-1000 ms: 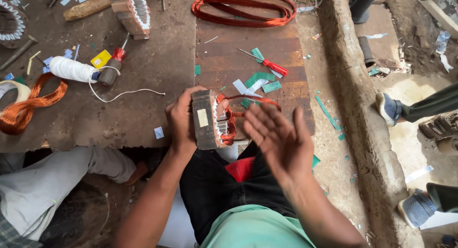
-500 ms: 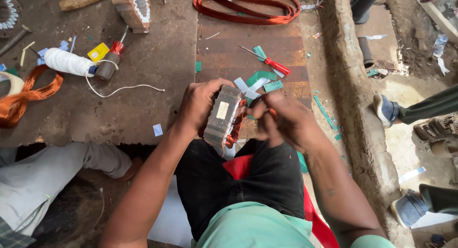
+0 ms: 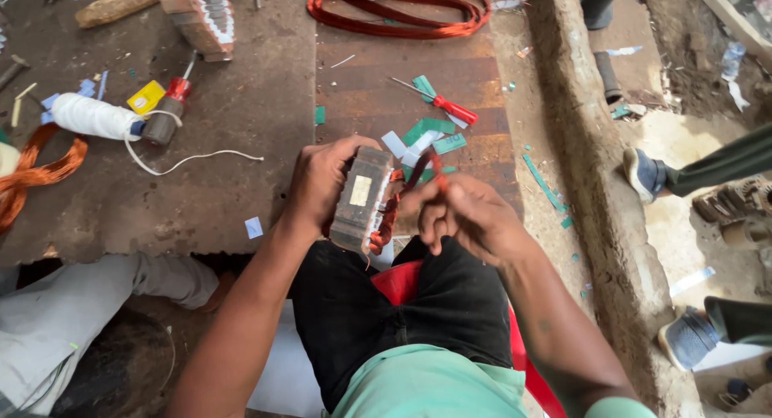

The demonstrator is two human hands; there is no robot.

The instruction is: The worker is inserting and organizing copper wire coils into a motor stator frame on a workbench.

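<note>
Having closed from an open palm, the right hand [image 3: 462, 217] now pinches copper winding [image 3: 392, 213] beside the stator core [image 3: 360, 199], which the left hand [image 3: 322, 185] clamps, suggesting coil-fitting has resumed.

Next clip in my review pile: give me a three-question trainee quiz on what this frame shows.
1. True or false: the left hand grips the stator core.
2. What does the right hand pinch? A) a red-handled screwdriver B) copper wire from the core C) a white spool
3. Fill in: the red-handled screwdriver lies on the ____ board, among green paper scraps.

Key
1. True.
2. B: copper wire runs from the core to the fingers.
3. Wooden; the wooden board also carries a copper wire coil.
</note>
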